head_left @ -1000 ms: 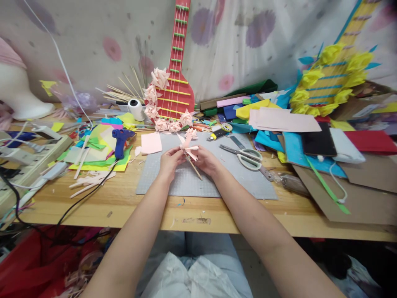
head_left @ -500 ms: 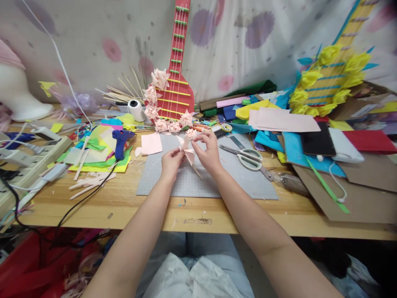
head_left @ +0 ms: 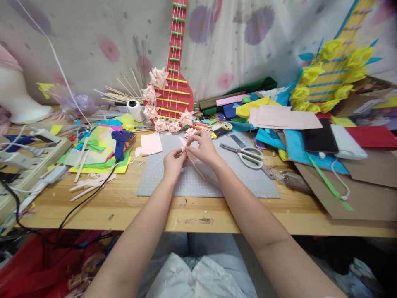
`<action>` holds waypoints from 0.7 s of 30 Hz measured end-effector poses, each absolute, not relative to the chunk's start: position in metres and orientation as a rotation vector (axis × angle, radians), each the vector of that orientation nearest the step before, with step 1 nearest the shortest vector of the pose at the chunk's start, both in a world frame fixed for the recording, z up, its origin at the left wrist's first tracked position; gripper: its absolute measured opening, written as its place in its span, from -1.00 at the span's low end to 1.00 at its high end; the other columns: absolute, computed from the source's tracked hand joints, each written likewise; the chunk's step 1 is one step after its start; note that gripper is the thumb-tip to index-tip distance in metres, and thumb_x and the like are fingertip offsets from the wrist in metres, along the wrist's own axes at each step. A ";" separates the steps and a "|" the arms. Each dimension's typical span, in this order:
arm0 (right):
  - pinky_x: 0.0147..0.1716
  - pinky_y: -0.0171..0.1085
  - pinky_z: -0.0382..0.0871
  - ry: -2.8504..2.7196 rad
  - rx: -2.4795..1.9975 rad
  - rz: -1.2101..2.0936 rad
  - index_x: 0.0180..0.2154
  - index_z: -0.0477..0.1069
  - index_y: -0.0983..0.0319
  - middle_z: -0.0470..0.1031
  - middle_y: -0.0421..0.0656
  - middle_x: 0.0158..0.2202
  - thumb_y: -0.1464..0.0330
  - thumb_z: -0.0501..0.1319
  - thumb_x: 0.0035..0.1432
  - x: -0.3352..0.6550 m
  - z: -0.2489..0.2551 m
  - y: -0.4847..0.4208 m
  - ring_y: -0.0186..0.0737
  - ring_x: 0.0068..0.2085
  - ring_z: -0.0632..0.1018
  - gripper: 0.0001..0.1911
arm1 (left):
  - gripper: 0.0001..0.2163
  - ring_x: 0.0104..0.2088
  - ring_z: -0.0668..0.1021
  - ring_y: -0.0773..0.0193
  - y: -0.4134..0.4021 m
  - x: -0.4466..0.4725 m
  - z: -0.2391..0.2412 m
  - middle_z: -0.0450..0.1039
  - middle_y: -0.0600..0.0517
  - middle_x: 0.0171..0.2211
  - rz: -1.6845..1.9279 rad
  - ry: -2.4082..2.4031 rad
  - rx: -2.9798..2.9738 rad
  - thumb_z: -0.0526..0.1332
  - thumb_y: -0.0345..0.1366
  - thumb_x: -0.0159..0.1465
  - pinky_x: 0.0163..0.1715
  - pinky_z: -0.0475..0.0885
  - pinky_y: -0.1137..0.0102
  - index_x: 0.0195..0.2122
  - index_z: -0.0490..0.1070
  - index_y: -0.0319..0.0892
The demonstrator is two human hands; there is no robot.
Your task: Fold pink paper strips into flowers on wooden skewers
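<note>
Pale pink paper piece point(head_left: 183, 145) sits pinched between both hands over the grey cutting mat point(head_left: 217, 182) on the bench point(head_left: 124, 207). Left hand point(head_left: 173, 162) has its grip closed on the paper's lower edge; right hand point(head_left: 203, 148) has its fingertips closed on the top. A thin wooden stick point(head_left: 196, 161) runs from the paper down and to the right, its long axis slanted, free end toward the person. Scissors point(head_left: 248, 155) lie just right of the hands; a blue glue gun point(head_left: 120, 140) lies well to the left.
</note>
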State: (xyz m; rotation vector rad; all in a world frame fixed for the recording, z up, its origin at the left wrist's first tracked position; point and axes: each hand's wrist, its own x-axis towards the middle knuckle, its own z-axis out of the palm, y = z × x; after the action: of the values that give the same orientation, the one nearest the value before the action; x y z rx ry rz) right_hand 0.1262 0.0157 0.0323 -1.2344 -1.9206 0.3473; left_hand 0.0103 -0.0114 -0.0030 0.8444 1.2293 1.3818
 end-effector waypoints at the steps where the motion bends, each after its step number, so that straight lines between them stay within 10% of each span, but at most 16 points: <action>1: -0.06 -0.14 0.12 -1.943 -1.226 0.355 -0.48 0.41 0.18 0.27 -0.13 -0.25 0.36 0.23 -0.12 0.127 0.034 0.015 -0.15 -0.10 0.26 -0.95 | -0.70 -0.51 0.50 0.35 -0.011 0.010 -0.004 0.49 0.00 -0.47 1.380 1.234 0.855 0.30 -0.27 -0.13 -0.45 0.39 0.44 -0.33 0.46 -0.25; 21: -0.22 -0.21 0.20 -1.619 -1.247 0.767 -0.57 0.35 0.22 0.35 -0.20 -0.43 0.33 0.21 -0.15 0.130 0.025 0.026 -0.23 -0.27 0.34 -0.90 | -0.73 -0.49 0.50 0.35 -0.013 0.009 0.004 0.49 -0.03 -0.45 1.386 1.159 0.729 0.31 -0.31 -0.15 -0.42 0.42 0.41 -0.39 0.45 -0.29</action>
State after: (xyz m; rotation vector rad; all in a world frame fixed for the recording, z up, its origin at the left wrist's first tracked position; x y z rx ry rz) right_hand 0.1301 0.0264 0.0253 -1.2466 -1.6194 0.7667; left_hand 0.0093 -0.0132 0.0040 0.7285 1.1589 1.3863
